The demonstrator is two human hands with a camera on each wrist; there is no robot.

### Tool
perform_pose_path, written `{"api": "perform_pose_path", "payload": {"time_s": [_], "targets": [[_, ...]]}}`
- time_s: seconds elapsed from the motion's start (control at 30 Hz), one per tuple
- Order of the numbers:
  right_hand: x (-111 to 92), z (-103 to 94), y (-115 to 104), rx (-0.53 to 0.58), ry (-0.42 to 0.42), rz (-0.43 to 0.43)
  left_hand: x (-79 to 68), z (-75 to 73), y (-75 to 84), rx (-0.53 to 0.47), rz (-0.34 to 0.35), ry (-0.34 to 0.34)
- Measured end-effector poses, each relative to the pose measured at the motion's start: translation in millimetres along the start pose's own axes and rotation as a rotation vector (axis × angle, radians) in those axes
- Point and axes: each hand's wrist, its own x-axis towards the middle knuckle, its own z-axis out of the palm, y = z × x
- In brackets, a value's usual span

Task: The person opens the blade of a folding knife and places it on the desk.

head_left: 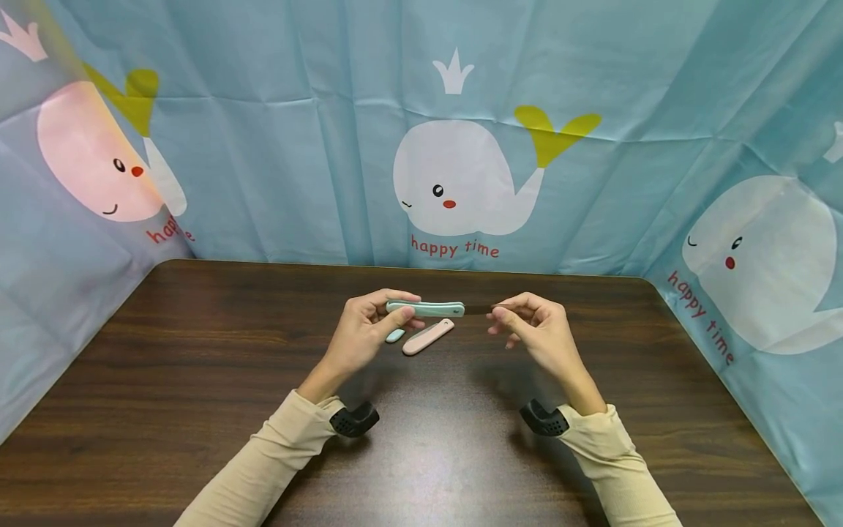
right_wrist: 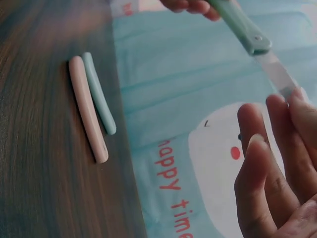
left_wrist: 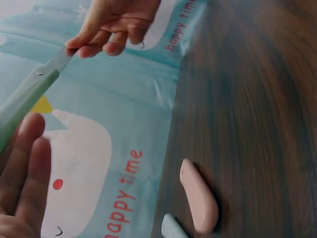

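Observation:
My left hand (head_left: 356, 331) pinches a mint-green folding knife (head_left: 435, 309) by its handle, thumb in front and fingers behind. The knife is held up level above the table with its blade unfolded to the right. At the blade's far end, my right hand (head_left: 541, 329) pinches the blade (right_wrist: 274, 72) between thumb and fingertip; its other fingers are loosely bent and hold nothing. A folded pink knife (head_left: 428, 337) lies on the table beneath. Close beside it is another mint-green piece (right_wrist: 100, 94), partly hidden behind the left hand in the head view.
The dark wood-grain table (head_left: 197, 366) ends at a blue curtain (head_left: 263, 146) printed with whales, which stands along the back and both sides. A black band device (head_left: 356, 420) sits on the left wrist and another black device (head_left: 544, 419) on the right wrist.

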Motion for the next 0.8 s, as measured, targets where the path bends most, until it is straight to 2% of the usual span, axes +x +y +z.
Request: {"api": "perform_pose_path", "payload": {"time_s": [0.17, 0.3, 0.4, 0.53, 0.8], "targets": [[0.7, 0.7, -0.3, -0.053, 0.023, 0.012, 0.2, -0.6, -1.9, -0.001, -0.088, -0.035], [0.7, -0.1, 0.8, -0.068, 0.033, 0.023, -0.2, -1.5, -4.5, 0.048, -0.147, -0.061], [0.4, -1.8, 1.0, -0.072, 0.038, 0.03, -0.5, -1.6, -6.1, 0.086, -0.165, -0.076], [0.4, -4.5, 0.3, -0.087, 0.043, 0.042, -1.7, -1.0, -7.6, 0.182, -0.145, -0.084], [1.7, -9.0, 1.5, -0.116, 0.061, 0.056, -3.2, 1.3, -12.7, 0.404, -0.046, -0.09]]}}
